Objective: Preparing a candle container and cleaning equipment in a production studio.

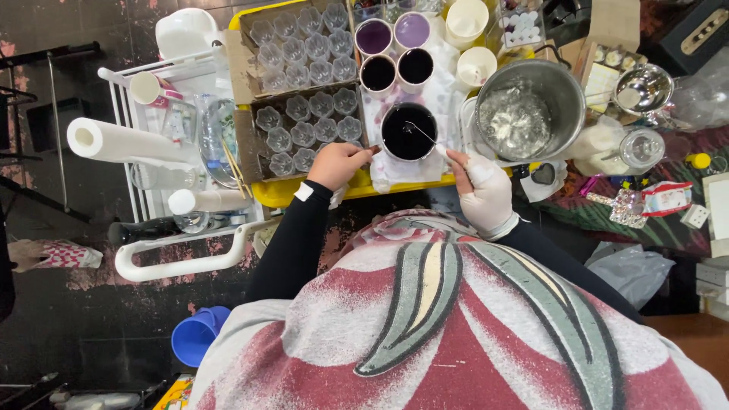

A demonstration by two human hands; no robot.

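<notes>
A white cup of very dark liquid (408, 132) stands on a yellow tray (282, 194) in front of me. My left hand (339, 164), bare, grips the cup's left side near the rim. My right hand (481, 190), in a white glove, holds a thin metal stirrer (422, 134) whose tip dips into the dark liquid. Behind the cup stand further cups of purple and dark liquid (395, 52). To the left lie cardboard boxes of several clear flower-shaped moulds (307, 130).
A metal pot with whitish contents (525, 112) sits right of the cup. A white trolley (182, 137) on the left carries a paper roll (114, 141) and bottles. A glass jar (642, 147), a steel bowl (644, 88) and small items crowd the right. A blue bucket (199, 334) stands on the floor.
</notes>
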